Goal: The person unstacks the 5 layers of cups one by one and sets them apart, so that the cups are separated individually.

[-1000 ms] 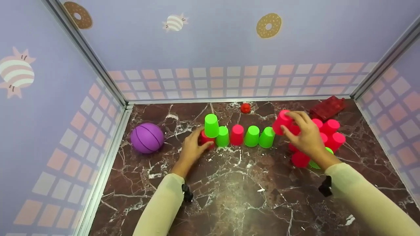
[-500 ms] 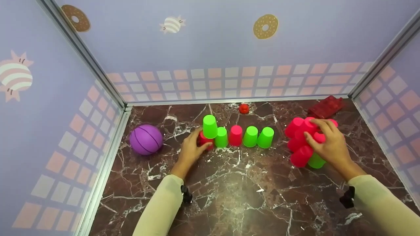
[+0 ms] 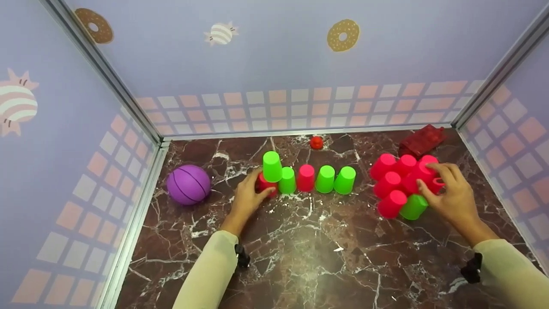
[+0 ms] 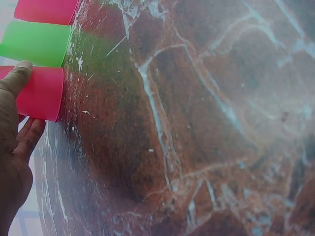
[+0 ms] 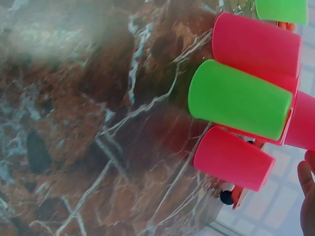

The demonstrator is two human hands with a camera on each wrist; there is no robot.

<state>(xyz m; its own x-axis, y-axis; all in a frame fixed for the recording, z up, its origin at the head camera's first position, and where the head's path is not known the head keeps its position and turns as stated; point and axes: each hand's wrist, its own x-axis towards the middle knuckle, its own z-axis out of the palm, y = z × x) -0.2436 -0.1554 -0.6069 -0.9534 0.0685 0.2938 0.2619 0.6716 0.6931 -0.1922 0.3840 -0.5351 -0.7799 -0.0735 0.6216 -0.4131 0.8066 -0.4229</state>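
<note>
At the left end of a row of upside-down cups, my left hand (image 3: 247, 197) grips a red cup (image 3: 266, 189), thumb and fingers on opposite sides. A green cup (image 3: 272, 166) stands on top, overlapping the neighbouring green cup (image 3: 287, 180) in the head view. Rightward follow a red cup (image 3: 306, 178) and two green ones. My right hand (image 3: 454, 197) holds another red cup (image 5: 301, 123) over a cluster of red cups (image 3: 392, 204) at the right. One green cup (image 3: 414, 207) stands at the cluster's front.
A purple ball (image 3: 188, 185) lies at the left. Behind the row is a small red object (image 3: 316, 142). A dark red blocky item (image 3: 422, 140) sits in the back right corner. Patterned walls (image 3: 257, 64) enclose the marbled surface (image 3: 291, 257) at the back and sides.
My right hand has moved right with its red cup, from beside the row's right end to over the cluster. My left hand stays at the left-end red cup.
</note>
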